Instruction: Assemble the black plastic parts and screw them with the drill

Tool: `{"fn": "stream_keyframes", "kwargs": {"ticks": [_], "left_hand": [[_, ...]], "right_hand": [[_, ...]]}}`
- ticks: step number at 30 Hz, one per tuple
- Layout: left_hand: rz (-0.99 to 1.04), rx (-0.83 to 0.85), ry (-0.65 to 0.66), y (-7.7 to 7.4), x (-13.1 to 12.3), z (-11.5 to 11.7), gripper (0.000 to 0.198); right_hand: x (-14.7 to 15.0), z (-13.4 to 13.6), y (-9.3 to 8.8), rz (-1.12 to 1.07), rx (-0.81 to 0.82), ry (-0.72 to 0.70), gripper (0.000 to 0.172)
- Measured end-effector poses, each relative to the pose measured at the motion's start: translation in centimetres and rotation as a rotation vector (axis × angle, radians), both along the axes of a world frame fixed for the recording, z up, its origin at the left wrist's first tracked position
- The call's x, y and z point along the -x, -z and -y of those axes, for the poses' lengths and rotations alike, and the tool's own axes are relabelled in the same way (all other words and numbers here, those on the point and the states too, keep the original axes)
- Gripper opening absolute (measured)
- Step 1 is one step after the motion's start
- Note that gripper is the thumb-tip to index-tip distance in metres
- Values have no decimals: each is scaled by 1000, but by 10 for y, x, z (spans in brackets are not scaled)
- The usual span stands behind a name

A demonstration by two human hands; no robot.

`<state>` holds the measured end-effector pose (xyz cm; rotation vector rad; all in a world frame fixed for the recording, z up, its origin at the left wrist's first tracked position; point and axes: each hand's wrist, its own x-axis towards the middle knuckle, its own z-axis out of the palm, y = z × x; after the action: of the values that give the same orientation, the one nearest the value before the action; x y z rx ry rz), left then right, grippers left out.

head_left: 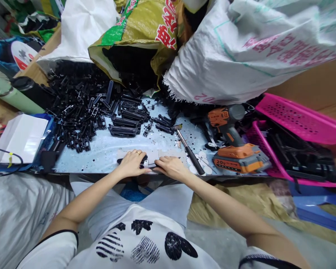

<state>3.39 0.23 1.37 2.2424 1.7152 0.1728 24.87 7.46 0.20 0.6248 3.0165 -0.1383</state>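
White shirt (145, 261) with black prints fills my view nearest the camera, and past it both forearms reach to the bench (81, 160); I watch the left hand (132, 163) lie palm down over a black part (143, 161), dark ends showing on either side of that hand, though I cannot tell whether its fingers grip or merely press; I see the right hand (169, 167) just beside it, fingertips bent down by a thin dark strip (152, 164), its hold likewise unclear to me; beneath both hands lies a grey pad (172, 153); just right of the right hand I have a hammer (192, 154), then an orange drill (238, 155) and a pink basket (296, 116) holding dark parts; beyond the left hand sit stacked black pieces (124, 130), with a loose heap (81, 112) to their left.
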Motion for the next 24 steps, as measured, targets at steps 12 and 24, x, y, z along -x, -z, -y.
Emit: {"fn": "stream_keyframes", "kwargs": {"ticks": [12,24], "left_hand": [[168,-213,-14,20,11,15,47],[-4,-178,-86,-1,-13,-91,31]], "right_hand": [[14,11,-41,-50,-159,-3,31],[-24,-13,16,-238,-52,26,37]]}}
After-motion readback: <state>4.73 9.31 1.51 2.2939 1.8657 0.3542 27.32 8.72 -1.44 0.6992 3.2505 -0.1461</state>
